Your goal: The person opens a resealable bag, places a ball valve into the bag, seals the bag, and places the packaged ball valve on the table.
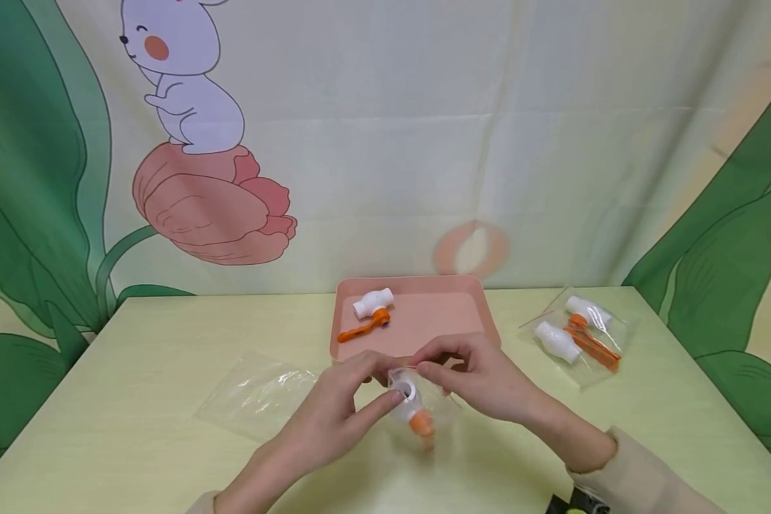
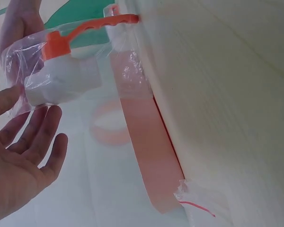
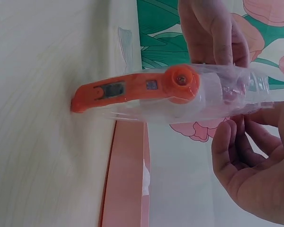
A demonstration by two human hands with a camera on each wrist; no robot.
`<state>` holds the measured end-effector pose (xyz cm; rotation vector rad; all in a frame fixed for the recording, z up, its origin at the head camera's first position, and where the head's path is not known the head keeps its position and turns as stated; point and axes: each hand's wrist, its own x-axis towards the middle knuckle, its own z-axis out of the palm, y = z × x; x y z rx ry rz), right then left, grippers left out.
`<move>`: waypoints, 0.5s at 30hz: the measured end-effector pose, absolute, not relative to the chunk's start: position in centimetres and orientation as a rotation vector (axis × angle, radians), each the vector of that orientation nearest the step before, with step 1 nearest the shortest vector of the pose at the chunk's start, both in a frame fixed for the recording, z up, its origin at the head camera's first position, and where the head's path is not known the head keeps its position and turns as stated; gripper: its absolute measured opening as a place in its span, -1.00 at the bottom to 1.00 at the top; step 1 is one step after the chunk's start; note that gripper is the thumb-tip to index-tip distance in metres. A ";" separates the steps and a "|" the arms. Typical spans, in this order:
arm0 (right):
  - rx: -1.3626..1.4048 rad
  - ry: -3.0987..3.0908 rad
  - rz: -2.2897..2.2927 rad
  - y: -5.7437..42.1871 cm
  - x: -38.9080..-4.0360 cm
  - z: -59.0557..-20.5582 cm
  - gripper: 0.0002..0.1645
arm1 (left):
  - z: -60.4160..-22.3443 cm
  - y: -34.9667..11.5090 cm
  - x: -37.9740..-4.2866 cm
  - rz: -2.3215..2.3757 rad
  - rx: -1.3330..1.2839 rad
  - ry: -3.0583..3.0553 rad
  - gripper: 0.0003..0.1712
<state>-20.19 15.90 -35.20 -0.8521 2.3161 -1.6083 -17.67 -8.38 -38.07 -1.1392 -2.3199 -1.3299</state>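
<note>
Pale cloth hangs across the back, a printed rabbit perched on a pink flower at upper left, and below it runs a light yellow table. Straight to the hands, close together at lower centre! Left hand has a small clear bag gripped, thumb in front, fingers behind. Right hand pinches the bag's top edge between thumb and finger, just beside the left. And inside that bag, a white valve, round mouth turned up, orange handle pointing down toward the table, its tip blurred in the head view.

Just behind the hands, a pink tray, with a second valve lying unwrapped in its left part. Just left of the left hand, a flat bag lies on the table, see-through and shiny. Over at right of the frame, near the tray, a twin pack: two white valves with orange handles under clear plastic. Down at the lower right, a beige sleeve, and beside it a black object, cut off by the bottom edge.
</note>
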 end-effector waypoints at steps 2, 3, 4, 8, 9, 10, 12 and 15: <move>-0.862 2.326 -1.592 16.0 -20.2 -35.2 -0.82 | -38.1 -8.4 -17.7 -1.338 -1.100 -2.326 -0.67; -0.864 2.327 -1.587 16.0 -20.2 -35.2 -0.82 | -38.1 -8.4 -17.7 -1.341 -1.082 -2.327 -0.69; -0.863 2.330 -1.578 16.1 -20.1 -35.2 -0.82 | -38.2 -8.4 -17.7 -1.339 -1.062 -2.327 -0.73; -0.877 2.340 -1.545 16.4 -20.0 -35.2 -0.83 | -38.2 -8.4 -17.7 -1.327 -0.983 -2.342 -0.88; -0.881 2.354 -1.527 16.6 -20.0 -35.2 -0.83 | -38.2 -8.5 -17.6 -1.321 -0.965 -2.349 -0.90; -0.888 2.374 -1.505 16.7 -19.9 -35.2 -0.84 | -38.2 -8.5 -17.6 -1.312 -0.947 -2.358 -0.90; -0.907 2.411 -1.458 17.0 -19.8 -35.1 -0.85 | -38.1 -8.6 -17.6 -1.308 -0.924 -2.372 -0.92; -0.940 2.457 -1.397 17.5 -19.7 -35.1 -0.86 | -38.1 -8.7 -17.6 -1.296 -0.900 -2.389 -0.94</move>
